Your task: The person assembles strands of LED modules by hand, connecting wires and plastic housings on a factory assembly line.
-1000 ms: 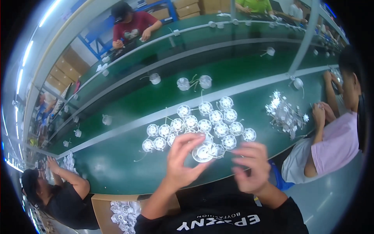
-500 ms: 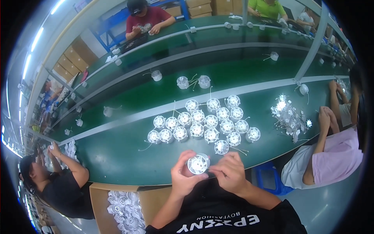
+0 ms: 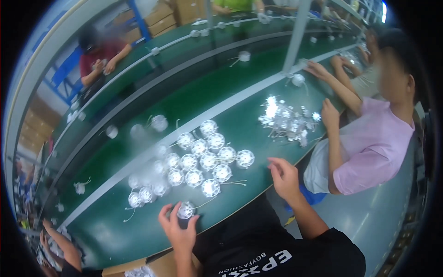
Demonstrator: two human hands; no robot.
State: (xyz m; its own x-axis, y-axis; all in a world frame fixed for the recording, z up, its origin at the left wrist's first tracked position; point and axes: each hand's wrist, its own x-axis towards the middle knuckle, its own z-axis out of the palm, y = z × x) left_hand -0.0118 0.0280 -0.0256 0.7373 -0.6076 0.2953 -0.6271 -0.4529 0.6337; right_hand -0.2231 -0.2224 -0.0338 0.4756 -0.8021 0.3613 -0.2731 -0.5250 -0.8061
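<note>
My left hand (image 3: 179, 227) is at the near edge of the green bench, its thumb and fingers curved around a small round fan (image 3: 186, 210). The fan has a clear housing, a whitish spoked top and a thin wire trailing to the right. My right hand (image 3: 284, 177) hangs over the bench edge with nothing in it, thumb and index finger apart. Beyond both hands stands a cluster of several similar fans (image 3: 194, 177), spoked faces up, some with wires sticking out. Haze in the picture blurs the left part of that cluster.
A heap of small shiny white parts (image 3: 288, 121) lies to the right, before a seated co-worker in a pink shirt (image 3: 369, 152). A metal post (image 3: 296, 39) rises behind. Single fans (image 3: 159, 123) sit on the green belt. An open cardboard box (image 3: 159, 264) holds white parts below.
My view has swung to the right. The fan held between both hands is now down at the bench in my left hand. My right hand has let go of its wire and moved right.
</note>
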